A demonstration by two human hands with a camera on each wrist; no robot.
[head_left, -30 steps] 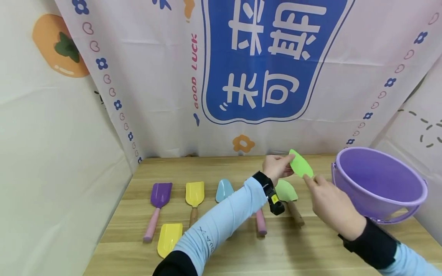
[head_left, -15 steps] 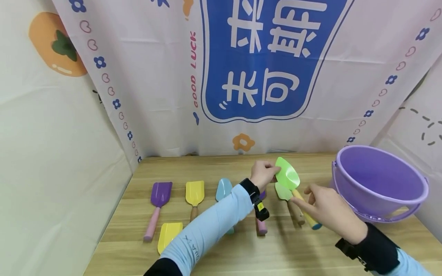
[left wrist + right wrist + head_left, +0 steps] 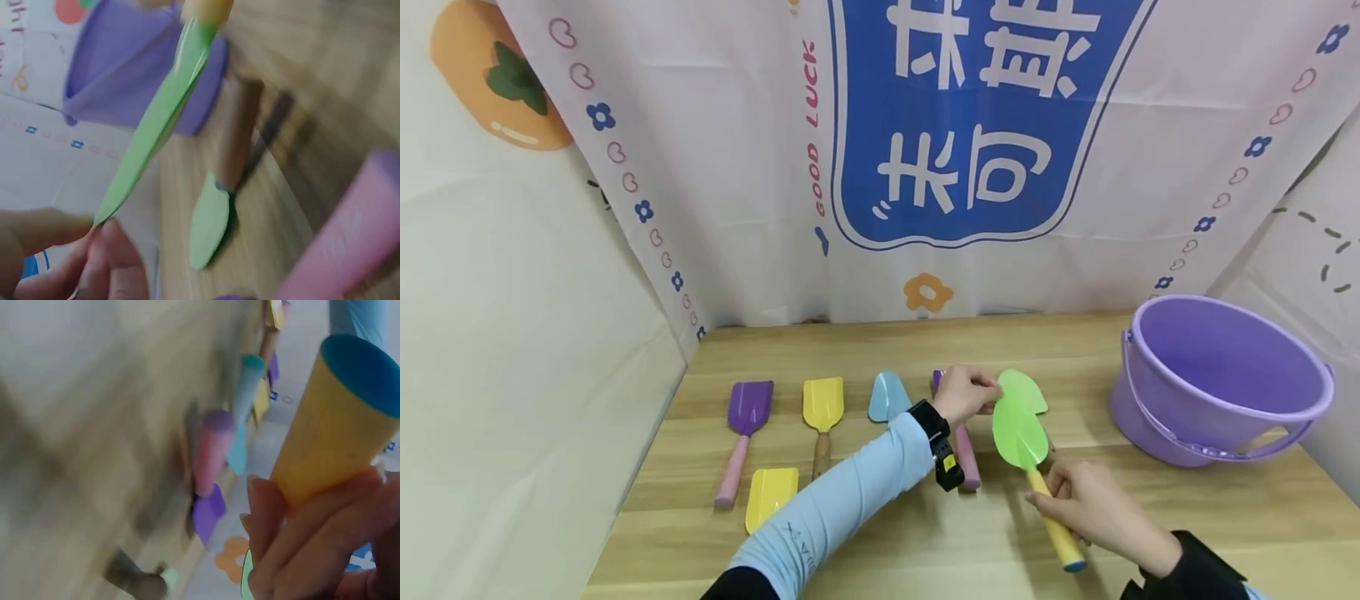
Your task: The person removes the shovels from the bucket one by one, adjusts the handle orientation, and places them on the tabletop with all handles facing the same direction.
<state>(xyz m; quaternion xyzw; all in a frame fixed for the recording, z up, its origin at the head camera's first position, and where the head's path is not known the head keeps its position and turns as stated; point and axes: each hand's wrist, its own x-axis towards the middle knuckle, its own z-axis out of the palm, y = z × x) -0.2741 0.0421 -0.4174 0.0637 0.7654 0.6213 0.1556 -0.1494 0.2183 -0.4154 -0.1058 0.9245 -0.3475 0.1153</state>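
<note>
A toy trowel with a bright green blade [image 3: 1019, 435] and a yellow, blue-ended handle [image 3: 334, 425] is held between both hands above the table. At the blade's tip, my left hand [image 3: 964, 395] pinches the edge between thumb and fingers [image 3: 112, 256]. My right hand [image 3: 1093, 510] grips the yellow handle. Behind the held trowel lies a paler green shovel [image 3: 209, 225] with a brown handle [image 3: 239, 128], partly covered in the head view. A purple shovel with a pink handle [image 3: 966, 460] lies under my left wrist, its blade mostly hidden.
A purple bucket [image 3: 1217, 433] stands at the right of the wooden table [image 3: 865, 337]. Left of my arm lie a purple shovel [image 3: 749, 408], a yellow shovel [image 3: 823, 402] and another yellow blade [image 3: 771, 497]. My left sleeve partly hides a light blue shovel [image 3: 888, 395].
The green trowel has come down and toward me, turning its handle to the front. My right hand has shifted from the blade end down onto the handle; my left hand moved left and lower.
</note>
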